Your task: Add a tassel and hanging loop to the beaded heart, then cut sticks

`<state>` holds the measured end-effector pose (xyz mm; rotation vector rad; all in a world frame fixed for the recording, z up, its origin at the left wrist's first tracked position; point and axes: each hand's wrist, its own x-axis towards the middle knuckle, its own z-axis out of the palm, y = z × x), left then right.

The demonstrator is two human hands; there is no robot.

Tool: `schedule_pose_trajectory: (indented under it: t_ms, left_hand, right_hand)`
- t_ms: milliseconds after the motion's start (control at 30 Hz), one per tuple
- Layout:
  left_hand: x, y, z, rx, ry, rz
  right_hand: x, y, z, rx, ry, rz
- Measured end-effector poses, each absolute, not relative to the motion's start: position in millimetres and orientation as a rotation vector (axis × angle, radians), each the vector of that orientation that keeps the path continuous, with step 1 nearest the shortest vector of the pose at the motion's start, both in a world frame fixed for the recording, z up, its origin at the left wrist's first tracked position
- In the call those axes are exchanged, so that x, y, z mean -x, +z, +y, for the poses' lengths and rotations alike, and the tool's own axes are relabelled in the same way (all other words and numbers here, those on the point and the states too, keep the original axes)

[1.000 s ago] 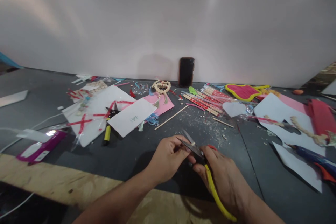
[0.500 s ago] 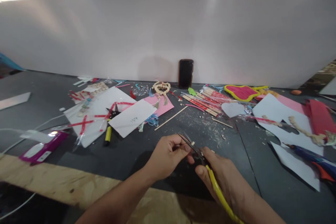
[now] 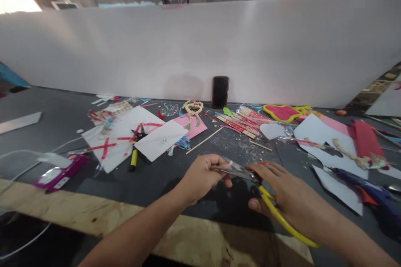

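Observation:
My right hand (image 3: 282,187) is wrapped round scissors (image 3: 266,197) with yellow handles, above the front part of the dark table. Their metal blades point left, spread apart, with the tips at my left hand. My left hand (image 3: 202,177) is closed in a pinch beside the blades. A small pale stick (image 3: 231,162) shows between the blades, just past the left fingertips, where the rest of it is hidden. Beyond the hands lie a long thin wooden stick (image 3: 203,140) and a shorter stick (image 3: 260,146) among pale crumbs.
A phone (image 3: 220,91) leans on the white partition (image 3: 125,50). Left are a paper card (image 3: 161,141), a yellow-handled tool (image 3: 133,158) and a purple power strip (image 3: 64,173). Right are packed chopsticks (image 3: 241,127), cut white paper (image 3: 340,190) and a blue glue gun (image 3: 360,185).
The scissors have turned flatter and their blades are spread wider. My right hand has shifted right and its fingers have loosened. The view has tilted up slightly.

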<state>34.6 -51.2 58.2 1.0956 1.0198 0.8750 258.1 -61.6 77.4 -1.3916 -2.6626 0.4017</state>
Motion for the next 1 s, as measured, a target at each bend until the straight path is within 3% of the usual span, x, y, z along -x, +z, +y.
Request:
schedule_pose_trajectory:
  t_ms: [133, 233, 367, 600, 767, 1000]
  left_hand:
    - [-30, 58, -49, -1.043, 0.917, 0.993]
    - [-31, 54, -48, -1.084, 0.804, 0.963]
    - [-38, 48, -49, -1.066, 0.73, 0.949]
    - [-44, 44, -52, -1.551, 0.732, 1.142]
    - [-48, 44, -56, -1.918, 0.685, 1.284]
    - [-41, 37, -58, -2.102, 0.684, 1.357]
  right_hand:
    - [-294, 64, -62, 1.676, 0.348, -2.499]
    - [-318, 41, -53, 1.955, 0.099, -2.365]
    - [-335, 25, -38, 2.015, 0.023, -2.469]
    - [-306, 68, -38, 2.003, -0.126, -2.663]
    - [-250, 77, -47, 1.575, 0.605, -2.434]
    - [-211, 58, -48, 1.263, 1.129, -2.145]
